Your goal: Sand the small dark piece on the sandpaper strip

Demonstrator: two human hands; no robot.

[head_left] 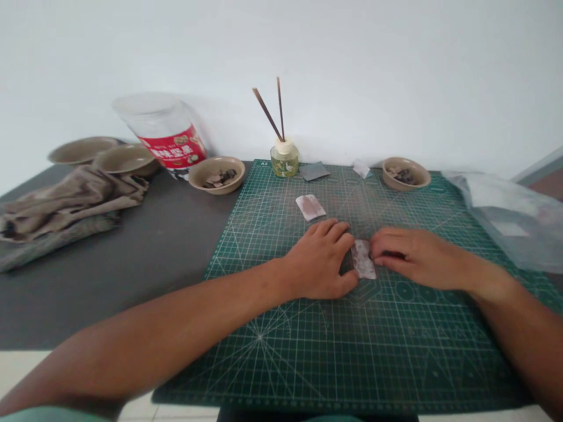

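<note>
1. L hand (319, 259): palm down, fingers (336, 231) curled, tips toward R hand.
2. R hand (416, 255): palm down, fingers (389, 246) bent, tips near L fingertips.
3. Both forearms (176, 319) (516, 316) trail back behind fingers.

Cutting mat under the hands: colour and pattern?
The cutting mat is dark green with a pale grid, best seen in the head view.

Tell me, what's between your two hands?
A small sheet of sandpaper lies between the left hand and right hand, on the green cutting mat, shown in the head view.
</note>
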